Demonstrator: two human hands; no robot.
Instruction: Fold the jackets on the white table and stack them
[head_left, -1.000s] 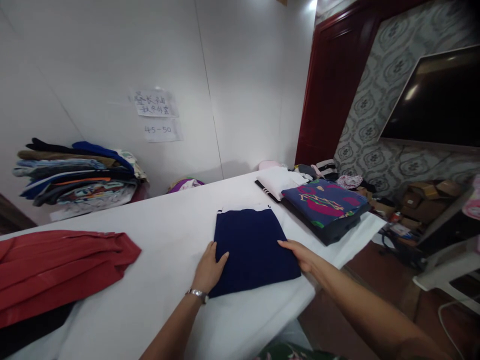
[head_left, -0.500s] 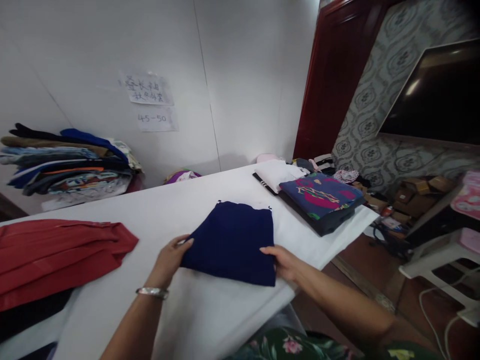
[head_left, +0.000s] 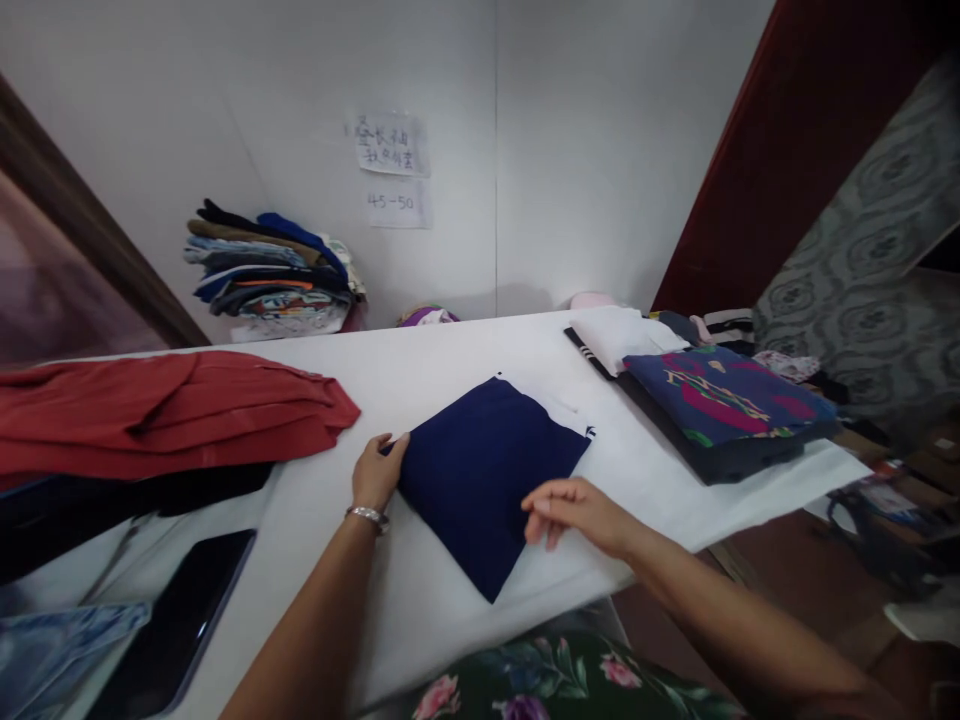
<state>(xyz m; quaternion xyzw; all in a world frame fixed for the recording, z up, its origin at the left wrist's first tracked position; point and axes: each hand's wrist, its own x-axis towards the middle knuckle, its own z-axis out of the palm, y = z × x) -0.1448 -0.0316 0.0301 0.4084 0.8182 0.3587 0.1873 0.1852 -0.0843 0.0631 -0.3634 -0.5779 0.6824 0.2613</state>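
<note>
Pinching the left corner of the folded blue cloth (head_left: 484,480) with the left hand (head_left: 380,472), thumb on top, other fingers mostly hidden. Gripping nothing visible with the right hand (head_left: 581,515), fingers slack and loosely bent over the lower right edge of the cloth; cannot tell whether touching. Set cornerwise on the counter (head_left: 420,365), with one point aimed at the body, just short of the front edge, and with white edging and small dark marks along the far right side. Leaving white surface from the far corner of the cloth back to the far edge. Tighter toward the left, with the tip of a red shirt (head_left: 180,415) near the left hand, spread over black cloth (head_left: 187,495); closer to the body, a black flat panel (head_left: 180,620) and pale blue denim (head_left: 67,640), partly cut off. Rightward, across a strip of white, a patterned top (head_left: 727,395) on dark clothes (head_left: 720,465), near the right edge, with a white garment (head_left: 615,335) just beside. Past the far edge, by the wall, a clothes pile (head_left: 270,265). At far right, low down, brown boxes (head_left: 941,445), too dim to tell contents.
</note>
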